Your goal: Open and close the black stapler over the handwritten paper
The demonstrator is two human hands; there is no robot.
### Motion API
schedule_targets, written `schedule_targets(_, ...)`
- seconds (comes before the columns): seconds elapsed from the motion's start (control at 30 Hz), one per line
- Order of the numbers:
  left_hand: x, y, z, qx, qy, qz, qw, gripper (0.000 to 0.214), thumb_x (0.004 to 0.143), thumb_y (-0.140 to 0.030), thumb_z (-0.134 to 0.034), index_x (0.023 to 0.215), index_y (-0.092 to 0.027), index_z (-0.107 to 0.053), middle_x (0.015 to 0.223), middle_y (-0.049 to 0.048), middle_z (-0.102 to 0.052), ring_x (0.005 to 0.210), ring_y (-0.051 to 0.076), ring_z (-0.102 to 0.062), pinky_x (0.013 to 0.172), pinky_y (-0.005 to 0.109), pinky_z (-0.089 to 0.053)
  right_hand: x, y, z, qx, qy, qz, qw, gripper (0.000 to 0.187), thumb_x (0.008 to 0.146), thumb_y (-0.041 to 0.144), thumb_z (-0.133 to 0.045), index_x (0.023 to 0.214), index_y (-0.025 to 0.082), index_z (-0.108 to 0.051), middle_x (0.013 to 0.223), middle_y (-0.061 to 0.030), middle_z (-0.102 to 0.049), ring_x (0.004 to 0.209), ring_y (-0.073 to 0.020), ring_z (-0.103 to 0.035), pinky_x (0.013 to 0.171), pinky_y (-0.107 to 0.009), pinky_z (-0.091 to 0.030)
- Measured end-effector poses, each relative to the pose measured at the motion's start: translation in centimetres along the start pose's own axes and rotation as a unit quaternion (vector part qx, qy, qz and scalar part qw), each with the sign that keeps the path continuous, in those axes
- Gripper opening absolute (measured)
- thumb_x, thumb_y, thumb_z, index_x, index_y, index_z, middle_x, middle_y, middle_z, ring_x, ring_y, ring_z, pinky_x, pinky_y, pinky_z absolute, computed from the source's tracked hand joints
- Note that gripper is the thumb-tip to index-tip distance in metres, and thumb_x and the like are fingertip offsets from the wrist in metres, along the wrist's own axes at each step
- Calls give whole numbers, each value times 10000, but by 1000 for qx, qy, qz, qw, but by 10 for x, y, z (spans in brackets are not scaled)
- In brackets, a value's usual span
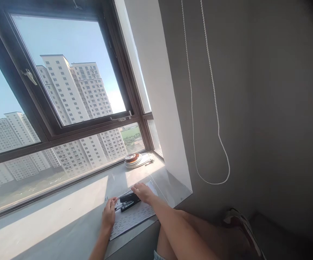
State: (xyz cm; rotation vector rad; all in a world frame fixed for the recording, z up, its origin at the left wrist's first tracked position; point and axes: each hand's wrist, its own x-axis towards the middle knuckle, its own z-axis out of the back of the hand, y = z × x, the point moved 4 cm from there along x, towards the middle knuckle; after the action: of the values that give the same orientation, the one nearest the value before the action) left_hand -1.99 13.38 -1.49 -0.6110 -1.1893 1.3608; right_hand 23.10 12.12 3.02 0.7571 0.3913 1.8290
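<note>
A black stapler (129, 203) lies on white sheets of paper (135, 217) printed with rows of short dark lines. My right hand (142, 193) is over the stapler's right end, fingers curled on it. At the left edge of the paper is my left hand (109, 213), closed, its fingertips by the stapler's left end. A small dark bit shows at those fingertips, too small to name. The paper rests on the grey windowsill (75, 220), with its lower edge near the sill's front.
A stack of plates or lids (133, 160) stands in the sill's far corner, with a small dark item (149, 162) beside it. A beaded blind cord (213, 90) hangs on the right wall. My bent leg (189, 220) is below the sill. The dark window frame (91, 126) runs behind.
</note>
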Motion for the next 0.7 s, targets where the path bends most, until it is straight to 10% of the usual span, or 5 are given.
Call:
schedule_targets(0.17, -1, -1, 2, -119, -5, 18, 993, 253, 892, -385, -554, 1020, -203, -675, 1142, 119, -751, 1163, 308, -694, 1053, 474, -520, -6, 7, -4, -55, 63, 47, 995, 389, 729, 376, -832, 1073, 246, -705, 991, -39, -720, 943, -256, -658, 762, -302, -458)
schedule_targets(0.33, -7, -4, 7, -260, -57, 84, 960, 237, 947, -393, -565, 1061, -195, -628, 1176, 132, -729, 1089, 275, -719, 993, 455, -551, -14, 27, 9, -95, -31, 125, 987, 189, 862, 294, -730, 1037, 244, -678, 1012, -35, -716, 1002, -233, -630, 724, -281, -456)
schedule_targets(0.53, -12, -8, 8, -271, -47, 112, 955, 396, 931, -500, -559, 1144, -174, -636, 1140, 135, -746, 931, 259, -718, 837, 410, -556, -33, 72, 3, -239, -138, 374, 885, 196, 1022, 111, -468, 1124, 169, -626, 1153, -92, -684, 1068, -216, -561, 789, -323, -467)
schedule_targets(0.7, -14, -14, 12, -227, -105, 80, 965, 432, 732, -527, -691, 964, -162, -694, 918, 78, -740, 809, 234, -687, 700, 341, -538, -38, 86, -10, -294, -170, 452, 824, 184, 1031, 95, -475, 1027, 158, -647, 1087, -86, -677, 975, -199, -553, 706, -313, -429)
